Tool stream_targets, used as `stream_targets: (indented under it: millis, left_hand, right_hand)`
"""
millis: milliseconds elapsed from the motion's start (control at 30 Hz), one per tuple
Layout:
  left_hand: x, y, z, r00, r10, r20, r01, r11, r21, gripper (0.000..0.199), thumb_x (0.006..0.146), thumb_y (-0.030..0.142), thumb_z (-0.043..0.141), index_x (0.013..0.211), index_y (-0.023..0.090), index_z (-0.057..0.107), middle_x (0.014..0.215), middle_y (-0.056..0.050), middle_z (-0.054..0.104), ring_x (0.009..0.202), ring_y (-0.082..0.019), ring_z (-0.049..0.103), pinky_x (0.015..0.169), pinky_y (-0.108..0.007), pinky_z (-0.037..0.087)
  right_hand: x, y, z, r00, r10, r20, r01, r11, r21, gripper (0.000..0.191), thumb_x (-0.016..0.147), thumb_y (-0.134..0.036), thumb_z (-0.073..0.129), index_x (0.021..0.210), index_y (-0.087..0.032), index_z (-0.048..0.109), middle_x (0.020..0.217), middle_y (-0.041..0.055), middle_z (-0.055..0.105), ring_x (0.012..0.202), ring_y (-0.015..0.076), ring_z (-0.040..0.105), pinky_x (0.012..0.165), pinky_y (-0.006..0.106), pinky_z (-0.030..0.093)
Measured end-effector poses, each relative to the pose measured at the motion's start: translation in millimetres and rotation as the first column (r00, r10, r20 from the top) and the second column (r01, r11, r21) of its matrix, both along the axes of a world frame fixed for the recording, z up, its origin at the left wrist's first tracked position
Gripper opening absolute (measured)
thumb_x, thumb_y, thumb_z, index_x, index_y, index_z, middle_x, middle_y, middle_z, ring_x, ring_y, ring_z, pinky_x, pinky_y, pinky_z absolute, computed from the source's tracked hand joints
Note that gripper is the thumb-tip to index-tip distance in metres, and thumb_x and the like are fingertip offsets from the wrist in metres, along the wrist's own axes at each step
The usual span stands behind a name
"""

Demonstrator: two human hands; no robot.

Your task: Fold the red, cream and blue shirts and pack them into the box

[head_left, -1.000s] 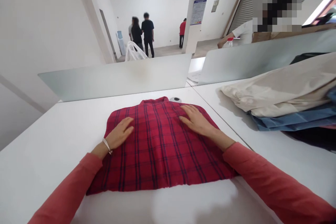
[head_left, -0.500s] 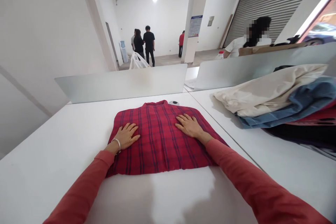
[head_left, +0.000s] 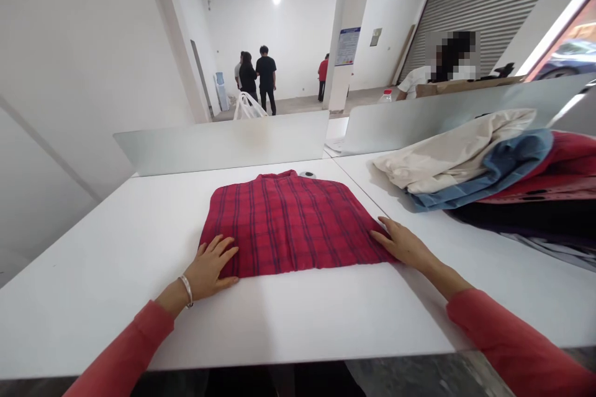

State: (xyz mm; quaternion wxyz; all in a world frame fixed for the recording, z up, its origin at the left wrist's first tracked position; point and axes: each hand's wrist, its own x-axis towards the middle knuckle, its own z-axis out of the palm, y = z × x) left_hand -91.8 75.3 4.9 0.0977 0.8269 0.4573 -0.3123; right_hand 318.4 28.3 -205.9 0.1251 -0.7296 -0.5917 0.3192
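A red plaid shirt [head_left: 288, 223] lies folded flat on the white table [head_left: 102, 267], collar away from me. My left hand [head_left: 209, 265], with a thin bracelet at the wrist, rests palm down on the shirt's near left corner, fingers spread. My right hand [head_left: 403, 245] lies flat at the near right corner, its fingertips on the cloth's edge and the palm partly on the table. Neither hand grasps the cloth.
A small round dark-topped device [head_left: 307, 174] sits beyond the collar. On the adjoining table, a stack holds cream cloth [head_left: 454, 158], blue denim [head_left: 484, 177] and red fabric [head_left: 554, 167]. Frosted divider panels [head_left: 223, 142] stand behind. A co-worker [head_left: 416, 82] sits beyond them.
Both hands have slid from the shirt's middle toward me and outward to its near corners. The view has tilted slightly, showing more of the table's near edge.
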Motion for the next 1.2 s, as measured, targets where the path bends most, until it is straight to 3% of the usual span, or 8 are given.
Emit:
stream_targets:
  millis: [167, 333, 633, 867, 967, 1033, 1133, 1200]
  left_hand:
    - [-9, -9, -1.3, 1.0, -0.009, -0.012, 0.01, 0.999, 0.052, 0.042, 0.085, 0.026, 0.041, 0.126, 0.019, 0.045, 0.135, -0.009, 0.04, 0.127, -0.029, 0.03, 0.1, -0.048, 0.034]
    - [-17, -4, -6.0, 0.996, -0.085, -0.008, 0.086, 0.993, 0.075, 0.057, 0.076, -0.003, 0.024, 0.125, 0.015, 0.047, 0.131, -0.011, 0.044, 0.124, -0.024, 0.037, 0.101, -0.042, 0.035]
    - [-33, 8, -1.6, 0.996, -0.091, -0.012, 0.091, 0.99, 0.104, 0.059, 0.075, -0.005, 0.021, 0.123, 0.015, 0.049, 0.122, -0.009, 0.053, 0.12, -0.019, 0.043, 0.103, -0.038, 0.034]
    - [-73, 34, 21.9, 0.96, 0.14, -0.243, -0.072, 0.96, 0.271, 0.047, 0.079, 0.002, 0.027, 0.117, 0.013, 0.052, 0.125, -0.013, 0.049, 0.115, -0.024, 0.044, 0.093, -0.041, 0.041]
    - [-82, 44, 32.6, 0.926, 0.249, -0.285, -0.136, 0.921, 0.364, 0.046, 0.078, 0.005, 0.029, 0.12, 0.012, 0.048, 0.127, -0.016, 0.045, 0.115, -0.033, 0.04, 0.082, -0.052, 0.042]
    - [-74, 41, 39.8, 0.93, 0.26, -0.259, -0.142, 0.906, 0.398, 0.052, 0.075, 0.004, 0.031, 0.124, 0.012, 0.044, 0.131, -0.016, 0.04, 0.118, -0.032, 0.035, 0.084, -0.052, 0.042]
    - [-41, 12, 49.5, 0.994, 0.077, -0.083, -0.05, 0.957, 0.287, 0.058, 0.068, 0.006, 0.04, 0.125, 0.01, 0.042, 0.134, -0.014, 0.036, 0.124, -0.026, 0.029, 0.099, -0.043, 0.034]
    - [-12, -24, 52.5, 0.992, -0.085, 0.091, 0.075, 0.991, 0.107, 0.062, 0.066, 0.015, 0.048, 0.127, 0.011, 0.04, 0.137, -0.012, 0.033, 0.129, -0.027, 0.022, 0.107, -0.043, 0.023]
  right_hand:
    - [-12, -18, 0.5, 0.999, 0.035, 0.039, -0.039, 0.994, 0.099, 0.045, 0.083, -0.037, 0.039, 0.114, -0.007, 0.05, 0.111, 0.016, 0.056, 0.104, 0.0262, 0.051, 0.091, 0.037, 0.039]
    - [-20, -24, 4.8, 0.999, -0.023, 0.044, 0.016, 0.988, 0.152, 0.043, 0.082, -0.033, 0.041, 0.111, -0.005, 0.051, 0.107, 0.0165, 0.057, 0.102, 0.0261, 0.052, 0.09, 0.036, 0.039]
    - [-26, -36, 27.3, 0.997, -0.067, 0.042, 0.062, 0.992, 0.112, 0.034, 0.081, -0.023, 0.037, 0.109, -0.012, 0.052, 0.096, 0.011, 0.06, 0.085, 0.0227, 0.057, 0.074, 0.032, 0.043]
    - [-78, -76, 77.0, 0.976, 0.108, -0.189, -0.094, 0.992, 0.082, 0.037, 0.076, -0.018, 0.038, 0.111, -0.014, 0.051, 0.1, 0.0103, 0.06, 0.087, 0.0195, 0.058, 0.076, 0.028, 0.044]
    - [-103, -101, 119.7, 0.877, 0.263, -0.402, -0.236, 0.965, 0.116, 0.035, 0.078, -0.019, 0.036, 0.109, -0.015, 0.051, 0.104, 0.0102, 0.059, 0.087, 0.0177, 0.057, 0.077, 0.029, 0.044]
    - [-108, -113, 146.7, 0.72, 0.393, -0.572, -0.395, 0.91, 0.128, 0.028, 0.079, -0.022, 0.039, 0.102, -0.017, 0.054, 0.094, 0.0063, 0.06, 0.079, 0.0147, 0.057, 0.071, 0.025, 0.045]
    - [-99, -121, 166.3, 0.522, 0.4, -0.753, -0.495, 0.861, 0.115, 0.021, 0.078, -0.026, 0.044, 0.094, -0.019, 0.056, 0.083, 0.0022, 0.059, 0.068, 0.0105, 0.054, 0.061, 0.019, 0.043]
    - [-89, -121, 162.3, 0.545, 0.3, -0.783, -0.403, 0.913, 0.069, 0.022, 0.08, -0.031, 0.043, 0.093, -0.019, 0.057, 0.082, 0.0026, 0.059, 0.067, 0.0107, 0.053, 0.059, 0.019, 0.043]
